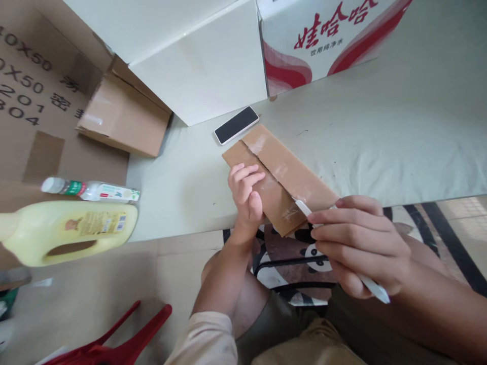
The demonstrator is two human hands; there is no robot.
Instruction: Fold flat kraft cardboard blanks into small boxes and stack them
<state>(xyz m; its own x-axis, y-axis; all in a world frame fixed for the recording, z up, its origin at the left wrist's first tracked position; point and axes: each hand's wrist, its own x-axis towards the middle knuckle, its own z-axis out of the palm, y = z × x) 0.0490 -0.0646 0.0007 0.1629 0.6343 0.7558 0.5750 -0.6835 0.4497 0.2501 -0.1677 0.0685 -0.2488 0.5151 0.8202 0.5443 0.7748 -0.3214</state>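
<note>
A flat cardboard box (300,165) lies aslant over the front edge of the table, a dark seam running along its top and clear tape over the seam. My left hand (246,190) rests at its left side, the fingers stretched over the top face and the thumb apart from them. My right hand (357,243) is closed around a slim white knife-like tool (375,289), whose white front end meets the taped seam near the box's lower right end. The fingers hide the tool's middle.
A black-faced device with a white rim (236,125) lies behind the box. White cartons (205,66) and a red-and-white carton (327,40) stand at the back. On the left are a brown carton (125,111), a plastic bottle (91,190) and a yellow jug (76,230).
</note>
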